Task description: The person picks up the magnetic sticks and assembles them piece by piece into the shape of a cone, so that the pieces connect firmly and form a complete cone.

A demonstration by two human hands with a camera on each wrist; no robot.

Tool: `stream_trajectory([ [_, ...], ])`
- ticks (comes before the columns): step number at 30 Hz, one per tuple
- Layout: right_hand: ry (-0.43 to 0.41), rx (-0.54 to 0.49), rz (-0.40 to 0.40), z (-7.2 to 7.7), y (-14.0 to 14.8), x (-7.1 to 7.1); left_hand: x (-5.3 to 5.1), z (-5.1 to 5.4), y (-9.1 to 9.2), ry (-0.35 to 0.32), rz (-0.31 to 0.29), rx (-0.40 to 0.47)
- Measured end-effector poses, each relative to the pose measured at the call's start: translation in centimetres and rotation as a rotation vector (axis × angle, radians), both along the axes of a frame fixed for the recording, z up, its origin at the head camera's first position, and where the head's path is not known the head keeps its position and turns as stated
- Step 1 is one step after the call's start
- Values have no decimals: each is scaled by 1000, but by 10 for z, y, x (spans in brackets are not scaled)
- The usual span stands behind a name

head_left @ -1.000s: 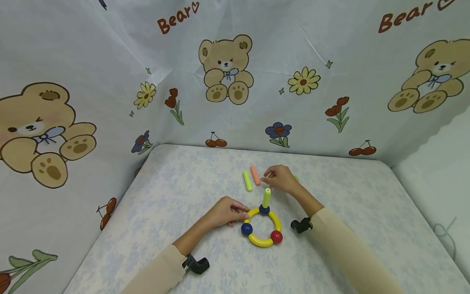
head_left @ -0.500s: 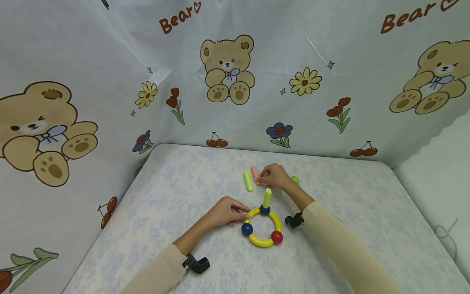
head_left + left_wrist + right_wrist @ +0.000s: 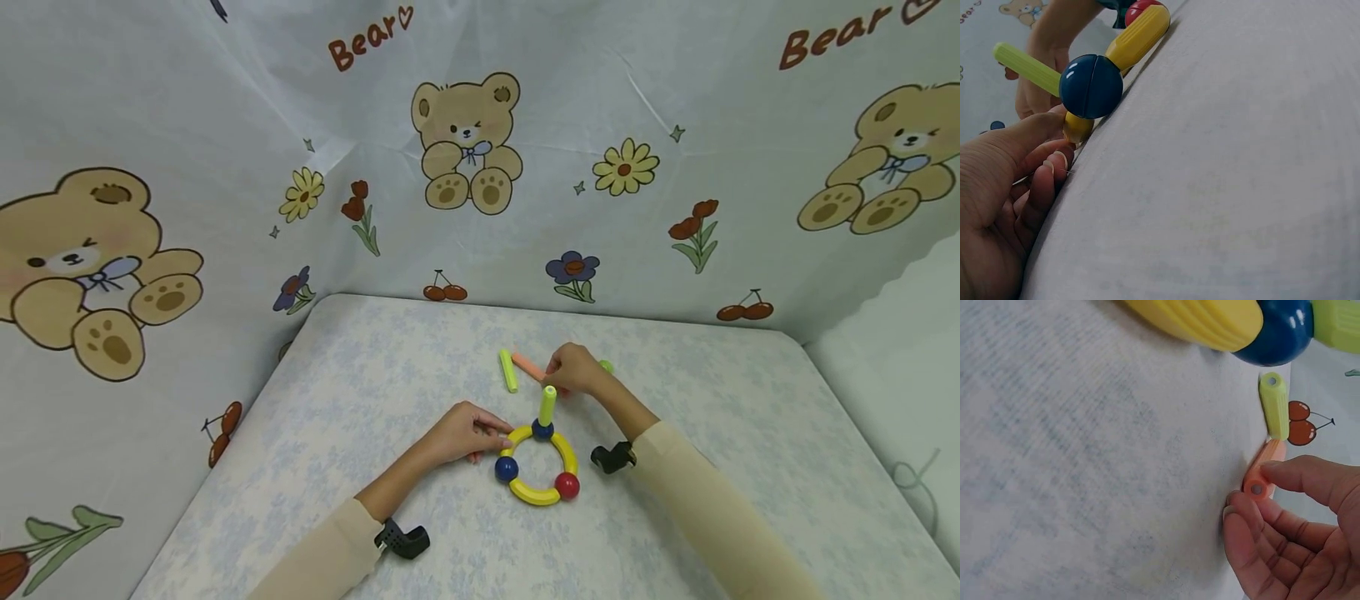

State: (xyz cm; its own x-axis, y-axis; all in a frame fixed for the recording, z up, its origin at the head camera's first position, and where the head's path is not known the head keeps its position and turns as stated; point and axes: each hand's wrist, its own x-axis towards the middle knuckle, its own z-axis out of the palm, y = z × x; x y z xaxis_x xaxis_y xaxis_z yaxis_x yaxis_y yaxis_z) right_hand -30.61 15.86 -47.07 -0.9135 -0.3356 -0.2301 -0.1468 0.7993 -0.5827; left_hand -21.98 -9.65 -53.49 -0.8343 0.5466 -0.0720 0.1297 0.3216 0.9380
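On the table lies a ring of curved yellow magnetic rods [image 3: 536, 497], joined by two blue balls [image 3: 506, 469] and a red ball [image 3: 567, 485]. A light green stick [image 3: 547, 406] stands upright on the far blue ball [image 3: 543, 430]. My left hand [image 3: 461, 433] pinches the ring's left yellow rod [image 3: 1077, 127] between thumb and fingers. Beyond the ring, my right hand [image 3: 577, 368] pinches the near end of an orange magnetic stick [image 3: 1266, 456]; its round metal tip shows in the right wrist view. The orange stick's far end lies close to a loose light green stick [image 3: 508, 371].
A green ball [image 3: 606, 366] is partly hidden behind the right wrist. Black wrist cameras [image 3: 405, 540] sit on both forearms. A bear-printed cloth [image 3: 480, 242] rises along the table's back and left edges. A thin cord [image 3: 917, 483] hangs at the far right.
My right hand has taken hold of the orange stick's near end and swung it to the right, so it lies more slanted. The left hand and the ring stay in place.
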Motion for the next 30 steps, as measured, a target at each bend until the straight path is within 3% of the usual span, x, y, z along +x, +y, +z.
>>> stream_trajectory([
  [9,-7,-58,-47,-2,17,15,0,1,0,0,5,-9],
  [18,71,-194,-1,-14,11,4,0,-2,0,-14,7,-4],
  [30,40,-102,36,-13,5,-3,0,-2,1,-9,7,-5],
])
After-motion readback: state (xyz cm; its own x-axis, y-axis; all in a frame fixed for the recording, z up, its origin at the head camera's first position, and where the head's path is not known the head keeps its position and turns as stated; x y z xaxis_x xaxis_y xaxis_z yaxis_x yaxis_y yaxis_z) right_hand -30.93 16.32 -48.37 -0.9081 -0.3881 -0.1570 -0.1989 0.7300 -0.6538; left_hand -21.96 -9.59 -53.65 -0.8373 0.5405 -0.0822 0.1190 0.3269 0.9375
